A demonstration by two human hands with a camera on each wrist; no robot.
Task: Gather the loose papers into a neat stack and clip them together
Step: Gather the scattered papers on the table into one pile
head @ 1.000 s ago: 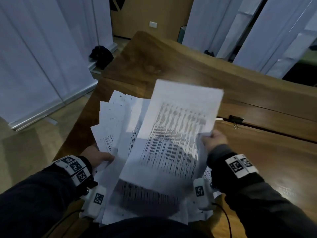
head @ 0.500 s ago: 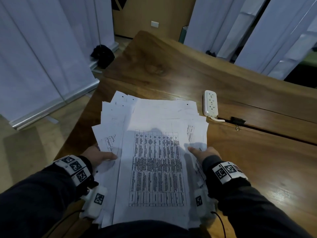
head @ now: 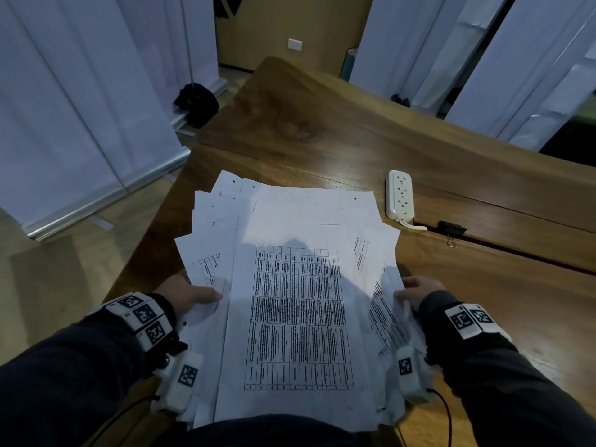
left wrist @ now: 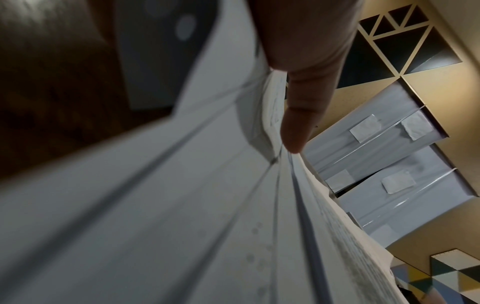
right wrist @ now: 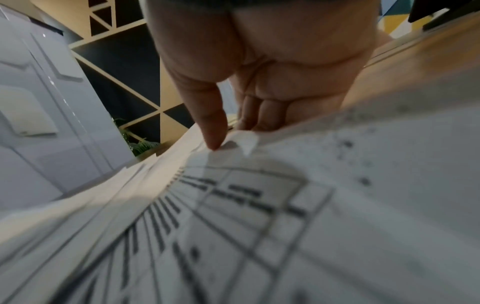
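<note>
With your left hand (head: 185, 293) and right hand (head: 419, 287) each pinching a side, the papers (head: 296, 301) feel light, floppy and slippery, so keep each grip at mid-edge.

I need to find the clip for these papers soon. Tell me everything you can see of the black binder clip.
The black binder clip is small, dark and folded, with a silvery wire loop hanging toward the viewer. It lies on the wooden table, at the seam between two boards, just right of the white power strip and its cord. It lies beyond the right hand; neither hand nor any paper touches it.
</note>
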